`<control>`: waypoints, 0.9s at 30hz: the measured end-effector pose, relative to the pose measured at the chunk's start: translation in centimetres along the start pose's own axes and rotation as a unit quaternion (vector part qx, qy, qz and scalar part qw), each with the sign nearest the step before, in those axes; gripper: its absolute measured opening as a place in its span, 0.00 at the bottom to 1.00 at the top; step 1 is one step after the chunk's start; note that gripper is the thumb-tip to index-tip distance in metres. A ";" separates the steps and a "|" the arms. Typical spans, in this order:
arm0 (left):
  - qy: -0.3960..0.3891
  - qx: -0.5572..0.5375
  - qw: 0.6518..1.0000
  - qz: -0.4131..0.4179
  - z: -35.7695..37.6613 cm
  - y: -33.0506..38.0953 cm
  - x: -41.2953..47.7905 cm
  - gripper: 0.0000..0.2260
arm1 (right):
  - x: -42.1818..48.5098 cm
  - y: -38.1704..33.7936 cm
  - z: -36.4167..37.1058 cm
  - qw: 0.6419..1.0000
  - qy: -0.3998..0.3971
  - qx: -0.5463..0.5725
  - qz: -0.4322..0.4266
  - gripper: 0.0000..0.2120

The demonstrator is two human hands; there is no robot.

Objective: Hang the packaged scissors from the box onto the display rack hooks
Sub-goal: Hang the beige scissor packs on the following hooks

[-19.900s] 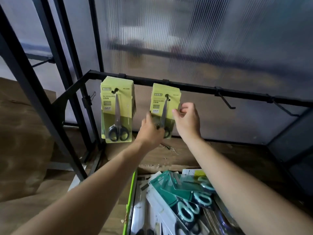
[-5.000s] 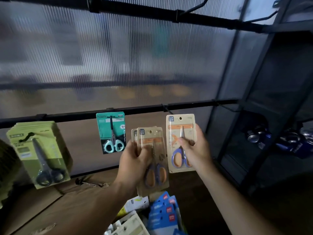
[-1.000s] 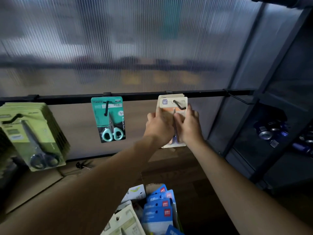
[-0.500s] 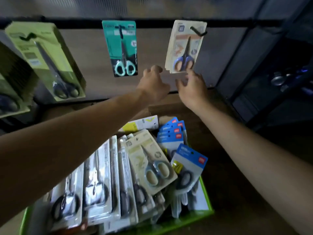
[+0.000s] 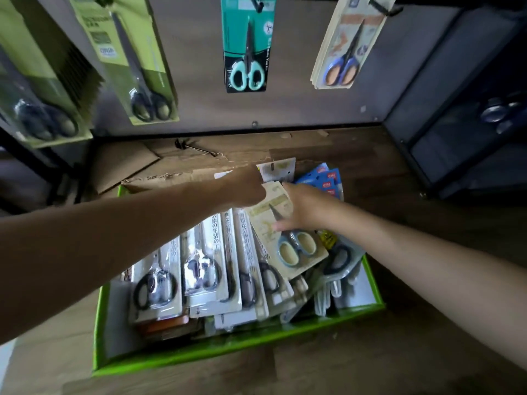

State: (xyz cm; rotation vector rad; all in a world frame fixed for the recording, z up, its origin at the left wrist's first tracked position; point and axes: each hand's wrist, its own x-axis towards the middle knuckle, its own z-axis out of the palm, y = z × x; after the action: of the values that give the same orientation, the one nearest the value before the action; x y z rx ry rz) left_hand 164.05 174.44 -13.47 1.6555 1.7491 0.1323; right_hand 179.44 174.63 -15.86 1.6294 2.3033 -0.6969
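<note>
A green box (image 5: pixel 236 352) on the floor holds several packaged scissors standing in rows. On top lies a tilted beige pack (image 5: pixel 288 246) with grey-blue and cream handles. My right hand (image 5: pixel 303 209) rests palm-down on that pack with its fingers spread and the thumb across the card. My left hand (image 5: pixel 245 186) is curled at the pack's upper left corner, its fingertips hidden. On the rack hooks above hang green packs (image 5: pixel 137 61), a teal pack (image 5: pixel 246 44) and a stack of beige packs with blue-orange scissors (image 5: pixel 346 44).
Blue packs (image 5: pixel 328 178) and a white-yellow pack (image 5: pixel 276 168) stand at the box's far end. A loose metal hook (image 5: pixel 196 148) lies on torn cardboard (image 5: pixel 125 163) behind the box. A dark shelf unit (image 5: pixel 462 115) stands at the right.
Both hands have dropped from below the hanging beige packs down into the box. The right hand now lies on the top beige pack. My view has tilted down.
</note>
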 end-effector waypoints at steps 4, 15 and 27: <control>0.000 -0.013 1.000 -0.006 -1.1 -0.2 0.1 0.12 | -0.3 -0.2 -1.8 0.994 0.019 0.105 -0.003 0.10; -0.018 -0.278 0.960 -0.020 -1.3 -0.2 0.6 0.04 | 0.1 4.4 -5.9 0.902 0.073 0.426 0.010 0.14; 0.092 -0.394 0.903 0.147 -2.6 6.6 0.7 0.02 | -1.5 5.5 -9.8 0.828 0.312 0.465 -0.029 0.08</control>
State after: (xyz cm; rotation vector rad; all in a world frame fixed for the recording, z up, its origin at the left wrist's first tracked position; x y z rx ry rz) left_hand 168.19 177.21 -8.38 1.2868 1.2785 1.0255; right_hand 185.90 179.79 -8.15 2.4876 2.6063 -1.7272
